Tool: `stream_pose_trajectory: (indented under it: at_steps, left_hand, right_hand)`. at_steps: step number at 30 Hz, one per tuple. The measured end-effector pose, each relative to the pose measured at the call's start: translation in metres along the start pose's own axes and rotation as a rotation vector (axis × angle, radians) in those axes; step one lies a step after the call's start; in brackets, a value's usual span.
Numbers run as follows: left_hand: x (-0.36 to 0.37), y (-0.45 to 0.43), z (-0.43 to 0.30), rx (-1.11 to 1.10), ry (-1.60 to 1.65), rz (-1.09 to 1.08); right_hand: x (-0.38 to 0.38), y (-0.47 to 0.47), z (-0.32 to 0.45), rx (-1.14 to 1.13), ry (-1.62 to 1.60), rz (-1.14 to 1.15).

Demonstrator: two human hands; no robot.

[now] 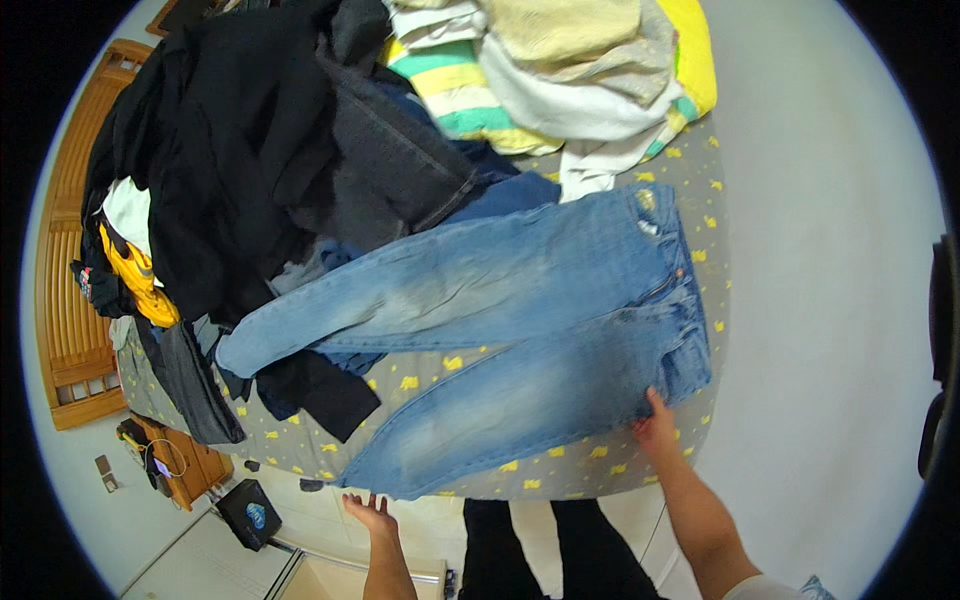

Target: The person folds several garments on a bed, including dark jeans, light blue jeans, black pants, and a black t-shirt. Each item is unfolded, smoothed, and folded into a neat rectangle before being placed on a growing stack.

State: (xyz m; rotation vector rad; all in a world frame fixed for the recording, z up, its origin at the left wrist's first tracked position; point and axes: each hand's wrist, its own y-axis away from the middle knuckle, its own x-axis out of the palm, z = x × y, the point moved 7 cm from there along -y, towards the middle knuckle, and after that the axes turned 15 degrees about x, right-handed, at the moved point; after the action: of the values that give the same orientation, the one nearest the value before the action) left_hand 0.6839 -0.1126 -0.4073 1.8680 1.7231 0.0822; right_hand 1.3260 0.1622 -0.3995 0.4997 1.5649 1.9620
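A pair of blue denim jeans (pixel 465 292) lies spread on a bed's grey sheet with yellow figures (pixel 525 469), its waistband to the right and its legs apart towards the left. My right hand (pixel 654 426) grips the outer edge of the near side, just below the pocket. Beside the hem of the near leg, at the bed's front edge, is my left hand (pixel 370 514), palm up with its fingers apart and nothing in it. The far leg rests partly over dark clothes.
A large heap of dark clothes (pixel 240 135) covers the bed's left side. Beyond the jeans lie pale cloths (pixel 577 90) and striped bedding (pixel 465 90). A wooden headboard (pixel 75 247), a wooden bedside cabinet (pixel 191 457) and a black box (pixel 249 514) stand at the left.
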Motion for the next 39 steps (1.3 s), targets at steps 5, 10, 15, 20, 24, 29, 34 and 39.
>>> stream_pose_trajectory:
  at_steps: [5,10,15,20,24,29,34,39]
  left_hand:
    - [0.045,-0.017,-0.023,-0.006,-0.101,0.414]
    - [-0.010,-0.074,-0.025,0.394,-0.313,0.347]
    - [-0.032,-0.125,-0.008,0.574,-0.580,0.636]
    - [-0.086,-0.174,-0.026,0.215,-0.298,0.871]
    - [0.003,-0.108,-0.134,0.527,-0.694,0.960]
    - [0.006,-0.115,-0.092,0.503,-0.556,0.932]
    - [0.018,-0.088,-0.071,0.488,-0.644,0.888]
    - [-0.034,-0.112,-0.164,0.864,-0.658,0.451]
  right_hand:
    - [-0.012,0.005,0.021,-0.063,-0.022,-0.067]
    - [0.005,-0.007,0.005,0.016,0.124,-0.127]
    - [0.008,-0.010,-0.001,-0.024,0.102,-0.166]
    - [0.014,-0.007,0.000,-0.040,0.122,-0.175]
    - [0.005,-0.009,0.006,-0.047,0.058,-0.186]
    - [0.013,-0.008,0.004,-0.005,0.097,-0.159]
    - [-0.055,0.005,-0.012,0.001,0.183,0.365]
    - [-0.317,0.165,-0.179,0.436,0.723,0.261]
